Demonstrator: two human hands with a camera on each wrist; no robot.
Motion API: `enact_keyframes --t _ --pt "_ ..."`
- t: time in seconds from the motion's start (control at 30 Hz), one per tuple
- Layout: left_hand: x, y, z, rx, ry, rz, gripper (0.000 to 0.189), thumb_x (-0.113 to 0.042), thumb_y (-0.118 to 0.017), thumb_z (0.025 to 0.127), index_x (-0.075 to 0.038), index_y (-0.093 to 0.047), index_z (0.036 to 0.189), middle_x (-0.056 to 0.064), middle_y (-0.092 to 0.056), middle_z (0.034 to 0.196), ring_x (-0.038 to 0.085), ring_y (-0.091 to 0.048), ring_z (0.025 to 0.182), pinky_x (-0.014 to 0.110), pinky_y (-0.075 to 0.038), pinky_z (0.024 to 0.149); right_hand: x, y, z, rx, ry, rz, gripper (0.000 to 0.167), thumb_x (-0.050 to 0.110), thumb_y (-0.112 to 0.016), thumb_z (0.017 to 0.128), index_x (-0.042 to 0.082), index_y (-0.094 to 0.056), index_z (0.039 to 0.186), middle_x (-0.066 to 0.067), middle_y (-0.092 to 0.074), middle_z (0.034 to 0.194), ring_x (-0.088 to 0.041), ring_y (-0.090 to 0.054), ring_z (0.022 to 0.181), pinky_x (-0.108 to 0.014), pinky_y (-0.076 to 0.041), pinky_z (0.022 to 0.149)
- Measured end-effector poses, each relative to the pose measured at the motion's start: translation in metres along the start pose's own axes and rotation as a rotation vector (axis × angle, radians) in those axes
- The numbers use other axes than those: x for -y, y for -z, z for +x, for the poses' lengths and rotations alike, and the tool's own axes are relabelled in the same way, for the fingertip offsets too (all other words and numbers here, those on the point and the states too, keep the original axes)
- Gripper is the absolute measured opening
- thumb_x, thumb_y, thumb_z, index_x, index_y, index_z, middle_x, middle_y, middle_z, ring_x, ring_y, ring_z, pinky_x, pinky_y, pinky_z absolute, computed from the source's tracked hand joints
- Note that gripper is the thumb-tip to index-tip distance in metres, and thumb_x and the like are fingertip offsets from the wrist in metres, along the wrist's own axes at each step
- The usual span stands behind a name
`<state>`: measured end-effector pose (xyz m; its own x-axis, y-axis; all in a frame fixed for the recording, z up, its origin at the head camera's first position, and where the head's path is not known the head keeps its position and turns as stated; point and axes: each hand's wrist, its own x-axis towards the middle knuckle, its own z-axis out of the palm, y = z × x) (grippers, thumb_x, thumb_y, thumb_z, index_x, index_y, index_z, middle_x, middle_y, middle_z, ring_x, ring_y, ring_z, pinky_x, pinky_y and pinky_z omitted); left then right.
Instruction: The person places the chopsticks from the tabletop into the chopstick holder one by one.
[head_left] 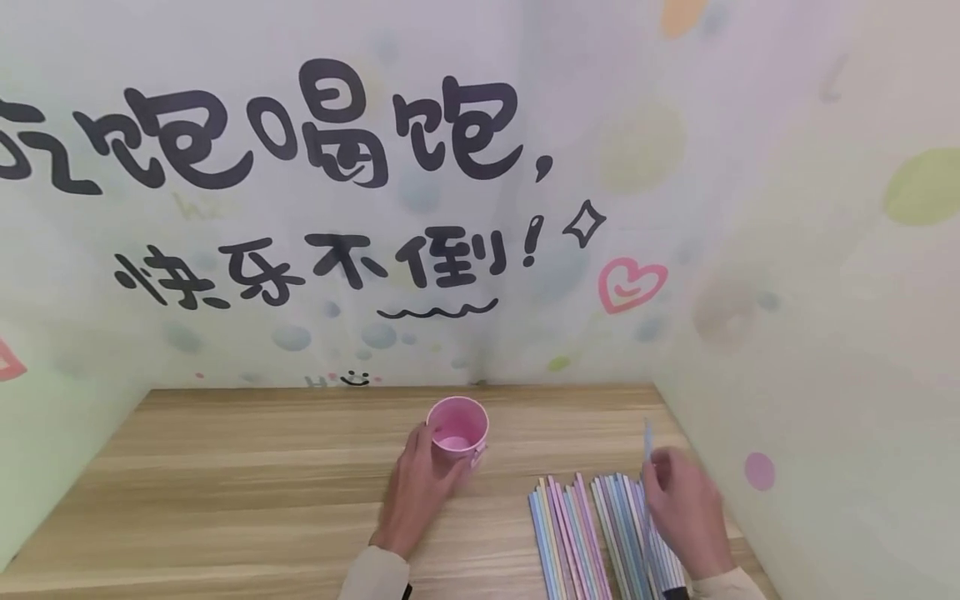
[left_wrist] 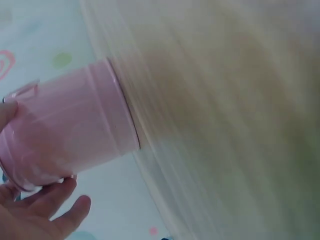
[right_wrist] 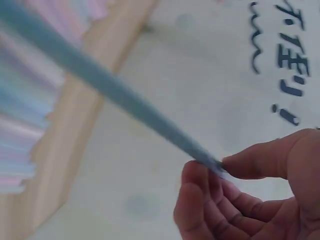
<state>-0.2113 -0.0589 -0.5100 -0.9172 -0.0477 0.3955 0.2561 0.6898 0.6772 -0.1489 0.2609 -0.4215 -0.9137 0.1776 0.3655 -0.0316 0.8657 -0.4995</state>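
Note:
My left hand [head_left: 418,496] holds a small pink pail [head_left: 459,417] by its upper part, thumb on one side and fingers on the other. The pail stands upright on the wooden table, its open top showing no contents. In the left wrist view, the pail's side [left_wrist: 70,125] has a small lug near the rim. My right hand [head_left: 688,510] pinches a thin light-blue stick [right_wrist: 132,105] between thumb and fingertips, close to one end. It is raised over the right-hand row of pastel sticks [head_left: 618,533], partly hiding that row.
Another row of pastel sticks [head_left: 566,533] lies just left of the first, both on the wooden table [head_left: 262,475]. A printed backdrop wall [head_left: 450,350] closes off the table's back edge. Side walls [head_left: 825,400] rise at left and right.

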Motion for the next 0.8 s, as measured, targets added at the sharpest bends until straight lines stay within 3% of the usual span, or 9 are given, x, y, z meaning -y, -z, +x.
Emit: enact_keyframes --t 0.07,0.2,0.3,0.43,0.6,0.8 --pt "0.0 0.004 -0.006 0.02 -0.013 -0.027 0.076 -0.039 -0.082 0.082 -0.007 -0.048 0.141 0.015 -0.057 0.132 0.039 -0.061 0.114 0.055 -0.057 0.092 0.016 0.0 0.002 -0.077 0.04 0.079 0.01 0.005 -0.062 0.094 -0.004 -0.064 0.098 -0.007 -0.068 0.077 -0.013 -0.061 0.063 -0.026 -0.053 0.054" --pt "0.001 0.011 -0.017 0.05 -0.044 -0.081 0.076 -0.037 -0.084 0.079 -0.01 -0.05 0.141 0.011 -0.056 0.136 0.035 -0.059 0.119 0.055 -0.055 0.096 0.046 0.001 0.01 -0.165 0.095 0.362 0.004 0.0 -0.06 0.096 -0.002 -0.06 0.1 -0.008 -0.068 0.077 -0.011 -0.064 0.061 -0.018 -0.057 0.053" --pt "0.002 0.016 -0.023 0.071 -0.059 -0.112 0.077 -0.035 -0.087 0.076 -0.012 -0.051 0.141 0.006 -0.058 0.135 0.03 -0.058 0.121 0.052 -0.055 0.098 0.066 0.001 0.016 -0.217 0.137 0.557 0.005 -0.001 -0.055 0.099 -0.005 -0.056 0.101 -0.011 -0.067 0.075 -0.013 -0.064 0.058 -0.02 -0.058 0.053" --pt "0.001 0.019 -0.027 0.097 -0.081 -0.144 0.083 -0.035 -0.089 0.073 -0.016 -0.05 0.144 0.002 -0.058 0.135 0.025 -0.058 0.12 0.048 -0.056 0.097 0.087 -0.001 0.025 -0.308 0.177 0.71 0.009 -0.001 -0.052 0.101 -0.01 -0.052 0.103 -0.017 -0.066 0.077 -0.014 -0.065 0.059 -0.022 -0.06 0.055" --pt "0.001 0.022 -0.032 0.121 -0.083 -0.175 0.089 -0.041 -0.089 0.071 -0.024 -0.048 0.147 -0.004 -0.056 0.138 0.021 -0.056 0.121 0.048 -0.055 0.097 0.103 -0.017 0.031 -0.336 0.214 0.771 0.01 -0.001 -0.051 0.101 -0.01 -0.05 0.106 -0.018 -0.067 0.082 -0.018 -0.068 0.065 -0.024 -0.062 0.061" --pt "0.001 0.024 -0.037 0.141 -0.056 -0.198 0.088 -0.04 -0.09 0.07 -0.025 -0.049 0.146 -0.008 -0.057 0.136 0.016 -0.057 0.117 0.043 -0.055 0.098 0.111 -0.055 0.028 -0.218 0.272 0.677 0.005 0.001 -0.055 0.1 -0.002 -0.055 0.104 -0.009 -0.068 0.085 -0.019 -0.069 0.069 -0.029 -0.063 0.062"
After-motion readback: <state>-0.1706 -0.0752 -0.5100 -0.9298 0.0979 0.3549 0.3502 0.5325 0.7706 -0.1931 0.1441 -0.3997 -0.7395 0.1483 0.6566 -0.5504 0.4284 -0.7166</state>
